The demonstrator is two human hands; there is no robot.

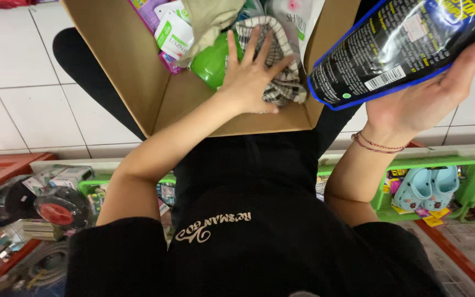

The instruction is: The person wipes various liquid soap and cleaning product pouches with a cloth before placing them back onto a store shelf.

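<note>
My left hand [253, 74] lies flat with fingers spread on a checked black-and-white cloth [284, 82] inside an open cardboard box [138, 71]. It grips nothing. My right hand [424, 99] is raised to the right of the box and holds a glossy black pouch with a blue edge [402, 47] from below. The pouch hangs over the box's right wall. In the box I also see a green round container [210, 63], a beige cloth [210, 19] and white packets [174, 33].
The box rests on my lap above a white tiled floor [17, 82]. Behind my arms stand green baskets [463, 165] with light blue clogs [430, 187], and a red-framed shelf [6, 165] with boxed goods and round lids.
</note>
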